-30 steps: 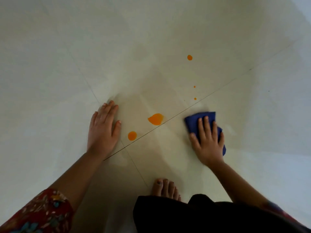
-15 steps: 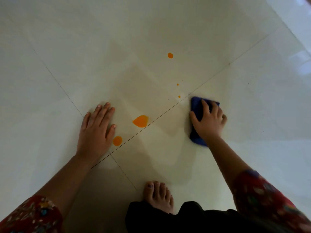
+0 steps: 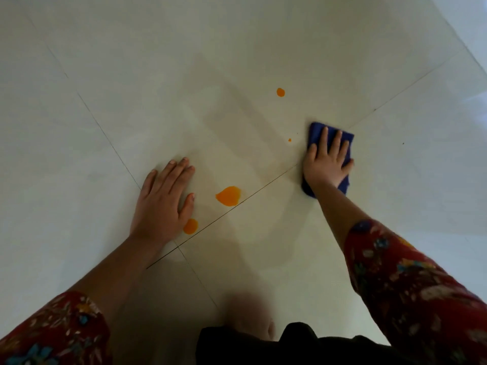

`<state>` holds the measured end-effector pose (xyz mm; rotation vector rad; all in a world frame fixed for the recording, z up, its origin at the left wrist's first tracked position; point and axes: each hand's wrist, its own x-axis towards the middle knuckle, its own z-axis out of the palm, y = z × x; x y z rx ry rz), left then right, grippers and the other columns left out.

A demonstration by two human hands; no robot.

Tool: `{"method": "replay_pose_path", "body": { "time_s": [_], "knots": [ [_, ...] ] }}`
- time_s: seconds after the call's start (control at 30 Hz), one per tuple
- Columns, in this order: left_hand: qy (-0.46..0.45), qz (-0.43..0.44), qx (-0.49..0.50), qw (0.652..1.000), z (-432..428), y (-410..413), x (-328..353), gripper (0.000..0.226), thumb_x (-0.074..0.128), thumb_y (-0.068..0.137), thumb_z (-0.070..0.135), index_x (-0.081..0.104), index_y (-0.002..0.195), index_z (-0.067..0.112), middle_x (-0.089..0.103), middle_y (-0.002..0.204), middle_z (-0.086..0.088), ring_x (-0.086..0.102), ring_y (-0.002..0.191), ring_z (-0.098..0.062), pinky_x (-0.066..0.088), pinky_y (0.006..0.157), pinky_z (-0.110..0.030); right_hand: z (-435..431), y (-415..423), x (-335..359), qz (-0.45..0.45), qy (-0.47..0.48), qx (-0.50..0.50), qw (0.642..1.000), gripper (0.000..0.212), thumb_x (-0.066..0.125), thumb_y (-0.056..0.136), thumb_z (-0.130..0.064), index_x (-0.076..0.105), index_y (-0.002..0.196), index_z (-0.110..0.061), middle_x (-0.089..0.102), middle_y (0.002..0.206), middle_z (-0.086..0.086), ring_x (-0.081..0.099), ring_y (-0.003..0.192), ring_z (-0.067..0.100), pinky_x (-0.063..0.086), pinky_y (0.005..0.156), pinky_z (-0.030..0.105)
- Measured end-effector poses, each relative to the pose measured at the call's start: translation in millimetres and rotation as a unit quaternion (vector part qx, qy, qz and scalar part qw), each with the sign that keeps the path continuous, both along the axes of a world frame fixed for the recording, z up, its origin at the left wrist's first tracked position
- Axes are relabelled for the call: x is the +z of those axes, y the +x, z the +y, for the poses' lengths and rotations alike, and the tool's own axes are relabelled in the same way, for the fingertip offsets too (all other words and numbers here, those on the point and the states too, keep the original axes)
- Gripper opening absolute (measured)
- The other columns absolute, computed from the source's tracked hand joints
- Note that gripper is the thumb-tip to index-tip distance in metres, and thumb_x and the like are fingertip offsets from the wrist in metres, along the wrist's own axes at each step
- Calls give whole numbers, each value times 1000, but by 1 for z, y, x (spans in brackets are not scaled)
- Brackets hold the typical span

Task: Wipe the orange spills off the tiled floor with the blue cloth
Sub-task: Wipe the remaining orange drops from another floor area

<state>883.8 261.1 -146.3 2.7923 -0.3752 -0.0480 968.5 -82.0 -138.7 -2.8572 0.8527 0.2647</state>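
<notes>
A black garment (image 3: 290, 349) is seen at the bottom edge of the view, and a blurred bare foot (image 3: 250, 317) is partly hidden behind its left part. A red flower-patterned left sleeve (image 3: 52, 333) is seen well to the left of the garment, while the right sleeve (image 3: 408, 285), patterned alike, is found just to its right.

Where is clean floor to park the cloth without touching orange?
Free: the tiles right of the blue cloth, and left of the left hand. Crowded: between it and the right hand lie the large spill, small spill, upper drop and tiny drop.
</notes>
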Motion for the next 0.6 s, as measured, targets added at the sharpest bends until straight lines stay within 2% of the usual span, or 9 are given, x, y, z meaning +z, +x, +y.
{"method": "replay_pose_path", "body": {
  "time_s": [0.1, 0.17, 0.23, 0.27, 0.33, 0.4, 0.47, 0.5, 0.6],
  "knots": [
    [-5, 7, 2, 1000, 0, 0, 1, 57, 39, 94, 36, 36, 148, 18, 30, 157, 0, 24, 146, -17, 15, 120, -40, 42, -3, 0, -9, -3, 164, 986, 56, 21, 101, -46, 4, 154, -36, -4, 164, -2, -6, 150, 21, -2, 118, 54],
    [-7, 8, 5, 1000, 0, 0, 2, 57, 38, 94, 36, 36, 148, 18, 30, 158, 1, 23, 146, -16, 15, 120, -40, 53, -37, 1, -10, -10, 304, 953, 55, 22, 102, -47, 7, 154, -37, 0, 163, -4, -4, 150, 20, -3, 118, 50],
    [-12, 10, 1, 1000, 0, 1, 2, 57, 38, 94, 36, 36, 148, 18, 30, 157, 1, 23, 146, -16, 14, 120, -39, 30, -55, 3, 3, -8, 382, 924, 55, 22, 101, -49, 10, 153, -39, 5, 163, -4, 0, 150, 19, 2, 119, 49],
    [-15, 11, 3, 1000, 1, 1, 2, 57, 38, 94, 37, 36, 148, 18, 30, 157, 1, 23, 146, -16, 13, 120, -39, 16, -50, 3, 5, -9, 378, 926, 55, 22, 100, -49, 12, 153, -39, 7, 163, -4, 3, 150, 19, 5, 119, 50],
    [-20, 11, 3, 1000, 1, 1, 3, 57, 38, 95, 37, 36, 148, 18, 30, 157, 1, 23, 146, -16, 12, 120, -37, -6, -23, 5, -7, -23, 291, 956, 55, 22, 99, -49, 13, 153, -39, 9, 163, -4, 6, 150, 19, 8, 118, 50],
    [-17, 11, 2, 1000, 2, 1, 3, 57, 37, 95, 37, 35, 148, 18, 30, 157, 2, 22, 147, -15, 11, 121, -37, -4, 13, 3, -11, -22, 165, 986, 56, 19, 99, -48, 8, 153, -39, 2, 164, -4, 2, 150, 19, 5, 118, 53],
    [-21, 15, 1, 1000, 3, 1, 3, 56, 38, 95, 37, 35, 149, 19, 29, 158, 3, 20, 147, -14, 12, 121, -37, 21, 35, 2, -12, -7, 107, 994, 57, 19, 100, -47, 5, 154, -37, -2, 164, -3, -2, 150, 20, 2, 118, 56],
    [-24, 20, 2, 1000, 4, 1, 3, 56, 38, 95, 37, 35, 149, 20, 28, 158, 4, 20, 147, -14, 12, 121, -37, 35, 35, 1, -12, -2, 129, 992, 57, 20, 101, -47, 5, 154, -36, -2, 164, -2, -3, 150, 21, 1, 118, 55],
    [-35, 29, 1, 999, 5, 3, 3, 56, 38, 95, 38, 35, 148, 21, 27, 158, 6, 19, 147, -12, 11, 121, -37, 53, -1, 3, -24, -1, 309, 951, 55, 22, 102, -48, 9, 154, -38, 2, 164, -5, -1, 150, 19, 0, 118, 50]
  ]
}}
